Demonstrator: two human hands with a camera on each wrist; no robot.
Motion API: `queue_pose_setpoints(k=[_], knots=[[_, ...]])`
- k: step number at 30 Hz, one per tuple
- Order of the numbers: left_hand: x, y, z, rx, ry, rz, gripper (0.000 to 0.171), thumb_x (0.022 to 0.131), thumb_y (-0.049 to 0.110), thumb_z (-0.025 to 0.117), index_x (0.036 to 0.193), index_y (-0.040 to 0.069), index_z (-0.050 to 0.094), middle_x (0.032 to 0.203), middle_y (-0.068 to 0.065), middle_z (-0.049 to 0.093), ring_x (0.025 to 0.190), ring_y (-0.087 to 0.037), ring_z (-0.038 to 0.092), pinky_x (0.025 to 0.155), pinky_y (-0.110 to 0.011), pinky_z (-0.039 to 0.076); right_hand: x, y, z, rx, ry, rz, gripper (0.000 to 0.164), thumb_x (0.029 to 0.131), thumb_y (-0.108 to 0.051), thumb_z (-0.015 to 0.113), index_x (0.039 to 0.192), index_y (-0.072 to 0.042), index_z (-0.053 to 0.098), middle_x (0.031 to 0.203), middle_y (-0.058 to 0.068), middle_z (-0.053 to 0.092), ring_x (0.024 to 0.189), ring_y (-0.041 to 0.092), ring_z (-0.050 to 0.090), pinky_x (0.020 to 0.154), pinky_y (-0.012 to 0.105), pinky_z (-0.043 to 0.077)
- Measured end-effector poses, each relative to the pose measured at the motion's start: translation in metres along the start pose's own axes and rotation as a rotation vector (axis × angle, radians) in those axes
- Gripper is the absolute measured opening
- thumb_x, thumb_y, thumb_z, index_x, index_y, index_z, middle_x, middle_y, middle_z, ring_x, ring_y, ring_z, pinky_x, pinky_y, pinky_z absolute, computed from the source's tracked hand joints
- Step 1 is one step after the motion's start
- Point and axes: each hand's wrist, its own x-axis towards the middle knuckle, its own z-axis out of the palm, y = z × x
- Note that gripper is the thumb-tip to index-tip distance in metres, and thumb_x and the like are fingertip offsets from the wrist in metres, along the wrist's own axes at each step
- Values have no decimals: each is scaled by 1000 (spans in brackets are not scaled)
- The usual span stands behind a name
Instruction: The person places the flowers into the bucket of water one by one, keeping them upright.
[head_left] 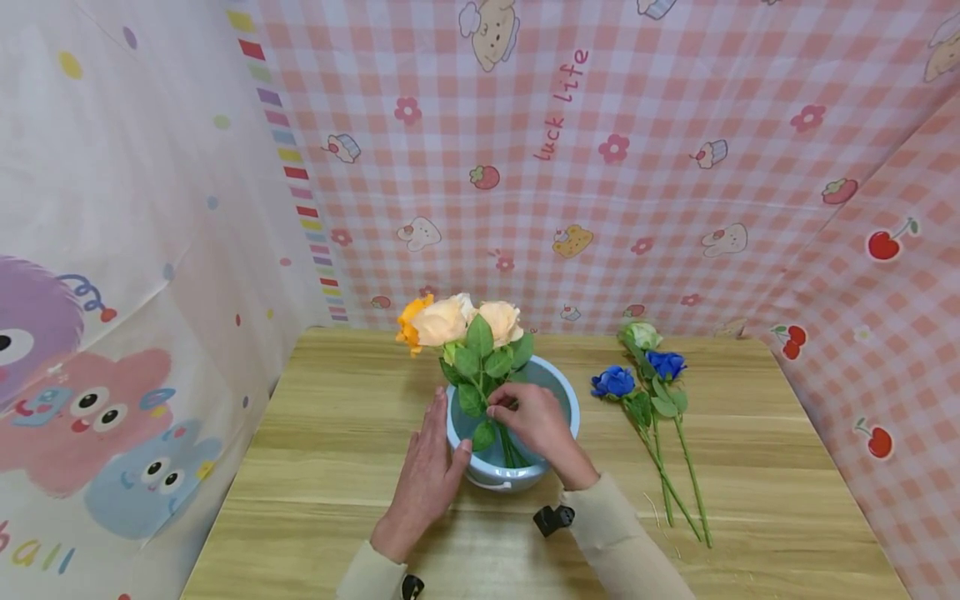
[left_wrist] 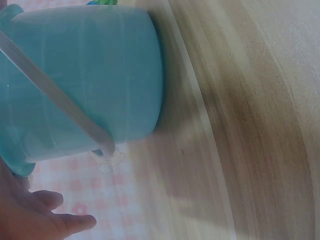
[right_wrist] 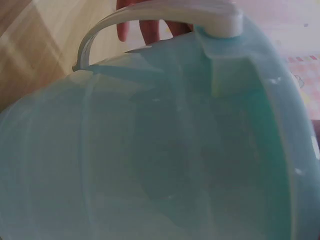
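A light blue bucket (head_left: 572, 404) with a pale handle (left_wrist: 60, 100) stands on the table, flower stems and green leaves (head_left: 480, 337) inside it. Over its far left rim lean peach roses (head_left: 441, 322) and an orange flower (head_left: 410, 327). My right hand (head_left: 538, 421) reaches over the bucket and pinches a leafy flower stem between thumb and fingers. Against the left side of the rim rests my left hand (head_left: 429, 468), its fingers extended. In the right wrist view the bucket wall (right_wrist: 125, 150) hides the right hand, and left-hand fingers (right_wrist: 149, 32) show beyond the handle.
To the right on the wooden table (head_left: 315, 467) lie two blue roses (head_left: 613, 382) and a pale green rose (head_left: 642, 335), stems pointing towards me. A pink checked cloth (head_left: 465, 108) hangs behind, and a white cartoon cloth (head_left: 172, 333) on the left.
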Motion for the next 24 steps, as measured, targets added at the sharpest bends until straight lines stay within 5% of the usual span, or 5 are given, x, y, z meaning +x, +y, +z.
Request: queue_pose_setpoints(k=[12, 24], knots=[[0, -1, 1, 1, 7, 11, 75, 110, 44, 41, 166, 6, 11, 173, -9, 12, 154, -40, 24, 111, -75, 32, 8, -5, 2, -43, -73, 21, 4, 91, -13, 80, 95, -12, 79, 87, -2, 75, 78, 11, 67, 73, 33, 57], [0, 0, 1, -10, 12, 8, 75, 108, 33, 50, 167, 7, 11, 173, -10, 12, 155, -38, 23, 111, -74, 32, 13, -3, 8, -54, -59, 32, 4, 91, -16, 81, 93, -12, 80, 85, -4, 75, 77, 11, 67, 73, 35, 56]])
